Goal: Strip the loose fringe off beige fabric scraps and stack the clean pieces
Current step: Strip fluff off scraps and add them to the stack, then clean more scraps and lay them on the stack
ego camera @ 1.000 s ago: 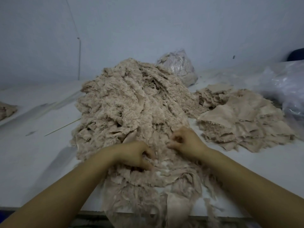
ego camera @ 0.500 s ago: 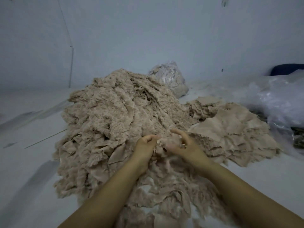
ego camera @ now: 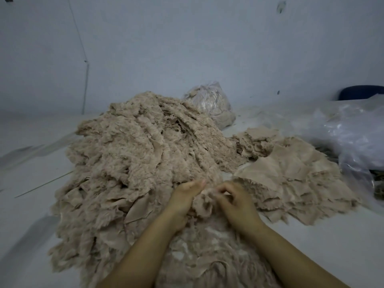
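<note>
Your left hand (ego camera: 185, 196) and right hand (ego camera: 234, 198) pinched one fringed scrap (ego camera: 205, 201) before the heap (ego camera: 141, 154).
Pulled too hard, the cloth itself might have torn — the clean stack (ego camera: 291, 173) lay right of that heap.

Compared with a second ago, both hands are sitting higher on the big pile of fringed scraps (ego camera: 133, 163), having lifted from its near edge, where they were pressing down apart from each other, and are now meeting close together. The left hand (ego camera: 185, 199) is turning thumb-up and gripping a small scrap (ego camera: 204, 199) raised off the pile, while the right hand (ego camera: 234, 201) is curling its fingers (ego camera: 225, 189) over the scrap's top edge, pinching at the fringe. Half a second ago the hands were already joined; they are now sitting slightly lower and more curled.
</note>
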Available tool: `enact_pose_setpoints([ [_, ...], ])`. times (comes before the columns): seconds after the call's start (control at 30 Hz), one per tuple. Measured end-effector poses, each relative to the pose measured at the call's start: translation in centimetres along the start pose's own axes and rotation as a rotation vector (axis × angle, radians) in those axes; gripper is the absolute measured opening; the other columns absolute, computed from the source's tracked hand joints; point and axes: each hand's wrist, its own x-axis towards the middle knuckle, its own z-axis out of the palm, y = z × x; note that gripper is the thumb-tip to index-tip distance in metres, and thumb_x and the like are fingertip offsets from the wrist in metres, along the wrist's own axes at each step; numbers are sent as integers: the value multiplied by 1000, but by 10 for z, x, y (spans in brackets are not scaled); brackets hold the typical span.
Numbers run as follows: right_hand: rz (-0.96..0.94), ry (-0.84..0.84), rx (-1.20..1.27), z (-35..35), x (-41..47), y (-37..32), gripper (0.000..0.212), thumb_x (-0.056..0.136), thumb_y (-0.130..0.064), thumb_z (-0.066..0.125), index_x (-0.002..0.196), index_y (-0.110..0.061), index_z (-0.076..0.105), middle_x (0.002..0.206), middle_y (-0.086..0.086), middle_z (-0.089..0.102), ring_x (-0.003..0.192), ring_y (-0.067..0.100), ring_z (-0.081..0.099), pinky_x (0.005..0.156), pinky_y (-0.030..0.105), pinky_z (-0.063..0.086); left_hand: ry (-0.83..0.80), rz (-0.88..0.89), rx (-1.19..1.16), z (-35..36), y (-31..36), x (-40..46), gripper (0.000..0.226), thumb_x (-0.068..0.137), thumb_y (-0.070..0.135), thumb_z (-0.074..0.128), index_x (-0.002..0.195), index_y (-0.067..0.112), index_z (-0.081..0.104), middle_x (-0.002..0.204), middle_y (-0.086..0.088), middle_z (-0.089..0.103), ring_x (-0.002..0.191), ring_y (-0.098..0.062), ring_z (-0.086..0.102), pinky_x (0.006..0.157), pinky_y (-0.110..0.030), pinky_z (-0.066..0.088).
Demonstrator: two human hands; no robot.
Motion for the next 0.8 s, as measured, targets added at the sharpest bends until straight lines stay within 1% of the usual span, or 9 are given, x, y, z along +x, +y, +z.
enact_pose_setpoints([
  [0.17, 279, 164, 251, -2, 5, 9, 37, 98, -26, 49, 65, -16, 37, 54, -10, 35, 50, 5, 32, 52, 23, 29, 96, 90, 35, -17, -6, 9, 33, 80, 44, 58, 74, 12, 51, 39, 8, 34, 30, -4, 26, 32, -13, 20],
  [0.23, 247, 153, 224, 3, 3, 9, 39, 97, -24, 51, 62, -18, 36, 48, -13, 34, 47, 2, 30, 47, 18, 28, 11, 111, 165, -15, -8, 6, 54, 72, 64, 57, 82, 11, 59, 56, 7, 57, 46, -8, 51, 46, -18, 40],
  [0.3, 235, 116, 248, 8, 1, 7, 39, 97, -23, 52, 60, -21, 42, 48, -14, 40, 47, 0, 35, 48, 16, 31, -93, 147, 290, -9, -15, 3, 64, 66, 72, 64, 109, 24, 65, 99, 9, 69, 90, -7, 65, 74, -20, 50],
  [0.37, 261, 74, 343, 12, -1, 3, 34, 98, -24, 51, 64, -20, 54, 53, -13, 50, 52, 1, 45, 52, 16, 38, -120, 200, 346, -2, -20, 4, 51, 71, 50, 75, 115, 27, 62, 108, 10, 66, 99, -2, 62, 78, -15, 50],
  [0.43, 286, 85, 419, 11, -2, 1, 34, 96, -30, 51, 65, -17, 53, 56, -8, 49, 57, 7, 45, 53, 18, 38, -57, 252, 307, 0, -21, 6, 14, 83, 23, 70, 96, 17, 68, 90, 2, 70, 85, -8, 65, 73, -19, 51],
  [0.5, 295, 90, 471, 7, -4, -1, 37, 89, -45, 52, 68, -15, 48, 63, 4, 48, 62, 19, 45, 58, 28, 40, 24, 244, 232, 0, -19, 6, 14, 90, 14, 61, 78, 15, 68, 72, 0, 68, 70, -11, 62, 66, -22, 51],
  [0.63, 242, -76, 468, 1, -8, -3, 31, 74, -45, 72, 90, -22, 59, 63, 4, 58, 55, 20, 52, 57, 30, 47, 116, 261, 198, -4, -15, 5, 22, 94, 24, 55, 76, 14, 63, 49, 7, 52, 50, -9, 48, 49, -19, 42],
  [0.7, 205, -102, 441, 2, -8, -1, 16, 84, -27, 70, 92, -18, 60, 54, -8, 48, 50, 7, 42, 51, 19, 39, 60, 267, 200, -7, -14, 3, 31, 92, 41, 52, 84, 15, 65, 60, 4, 59, 60, -13, 55, 60, -26, 47],
  [0.8, 223, -62, 457, 5, -8, -1, 7, 92, -22, 60, 94, -16, 61, 62, 7, 54, 55, 11, 50, 55, 24, 44, -154, 225, 302, -7, -18, -1, 24, 86, 43, 62, 96, 23, 68, 89, 7, 70, 84, -10, 64, 74, -21, 50],
])
